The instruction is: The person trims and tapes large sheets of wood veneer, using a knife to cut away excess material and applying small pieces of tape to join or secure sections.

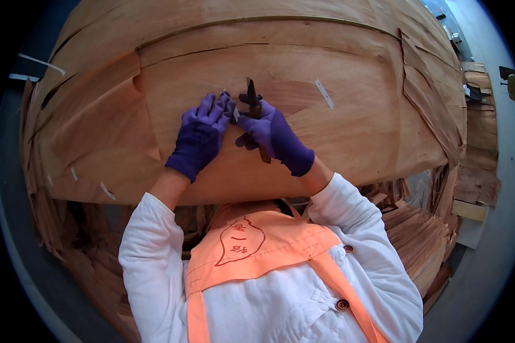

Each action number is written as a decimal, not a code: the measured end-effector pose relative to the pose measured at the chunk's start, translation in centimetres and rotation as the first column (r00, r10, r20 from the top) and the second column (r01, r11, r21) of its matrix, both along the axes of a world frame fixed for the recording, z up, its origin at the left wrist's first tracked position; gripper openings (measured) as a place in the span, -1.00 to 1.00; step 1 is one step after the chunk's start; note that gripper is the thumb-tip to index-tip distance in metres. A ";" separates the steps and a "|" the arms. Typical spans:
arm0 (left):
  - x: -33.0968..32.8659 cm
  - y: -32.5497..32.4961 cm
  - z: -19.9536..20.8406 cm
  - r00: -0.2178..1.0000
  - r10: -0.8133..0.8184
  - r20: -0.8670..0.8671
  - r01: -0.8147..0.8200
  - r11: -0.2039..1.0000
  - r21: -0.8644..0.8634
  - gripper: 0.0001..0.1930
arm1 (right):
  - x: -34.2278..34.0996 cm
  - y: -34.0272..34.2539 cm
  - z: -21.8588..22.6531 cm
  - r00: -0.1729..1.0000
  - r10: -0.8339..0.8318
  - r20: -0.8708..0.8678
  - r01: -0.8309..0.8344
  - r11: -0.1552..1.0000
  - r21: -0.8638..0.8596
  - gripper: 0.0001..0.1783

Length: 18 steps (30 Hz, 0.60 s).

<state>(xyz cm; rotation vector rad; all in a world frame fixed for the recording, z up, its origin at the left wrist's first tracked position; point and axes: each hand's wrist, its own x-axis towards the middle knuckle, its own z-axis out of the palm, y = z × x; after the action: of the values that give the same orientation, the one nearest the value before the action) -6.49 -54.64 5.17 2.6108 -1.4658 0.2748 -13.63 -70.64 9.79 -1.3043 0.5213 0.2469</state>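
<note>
A large sheet of pale brown wood veneer (337, 154) spreads out before me. My left hand (199, 136), in a purple glove, lies on it with fingers stretched forward. Wrapped in the same kind of glove, my right hand (272, 132) grips a knife (254, 103), its dark blade pointing away from me and its wooden handle showing below the palm. Between the two hands sits a small strip of white tape (236, 112), close to the fingers of both; which fingers touch it I cannot tell. A reddish, pointed patch of veneer (294, 96) shows just right of the knife.
Another white tape strip (324, 94) is stuck right of my hands, and one more (107, 191) near the front left edge. Loose veneer pieces lie at the left (106, 108) and right (426, 94). Stacked veneer sheets (415, 234) stand below the edge at right.
</note>
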 end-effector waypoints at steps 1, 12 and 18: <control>0.0 0.1 0.1 1.000 -0.004 -0.005 0.004 1.000 0.015 -0.53 | -0.1 -0.1 0.4 1.000 -0.018 -0.012 0.018 0.998 0.054 -0.43; 0.5 0.0 0.5 0.992 -0.115 -0.047 0.119 0.989 0.093 -0.46 | -8.3 -4.7 1.4 0.950 -0.287 -0.120 0.276 0.956 -0.104 -0.46; 0.6 -0.7 2.2 0.981 -0.176 -0.079 0.188 0.962 0.196 -0.44 | -8.9 -7.8 1.6 0.966 -0.256 -0.019 0.209 0.825 -0.526 -0.58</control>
<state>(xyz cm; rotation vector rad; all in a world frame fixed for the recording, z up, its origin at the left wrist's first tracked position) -5.90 -55.36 7.36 2.5817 -1.7843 0.0264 -22.49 -78.46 11.36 -1.7436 0.8591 -0.0522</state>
